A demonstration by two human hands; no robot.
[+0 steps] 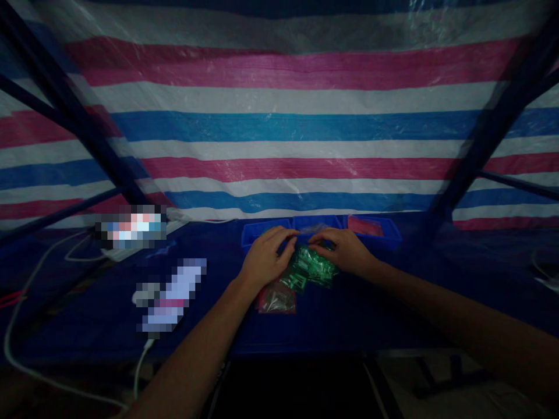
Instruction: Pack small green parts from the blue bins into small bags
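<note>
My left hand [267, 256] is over the blue table, its thumb and forefinger curled close together at the tips. Facing it, my right hand [345, 249] has its fingers bent into a similar pinch. Whatever is between the fingertips is too small and dark to make out. Just below the hands lie several clear packets with green contents [313, 265]. A reddish packet [277, 298] lies nearer to me, by my left wrist. Behind the hands stand three joined blue trays [389, 228]; the right one holds red packets [365, 226], the middle one clear packets [315, 228].
To the left lie a pixelated phone-like object [177, 294] with a white cable [140, 364] and another pixelated object [135, 226] by a white power strip [124, 250]. Dark blue frame bars [82, 128] and a striped plastic sheet [283, 125] close off the back.
</note>
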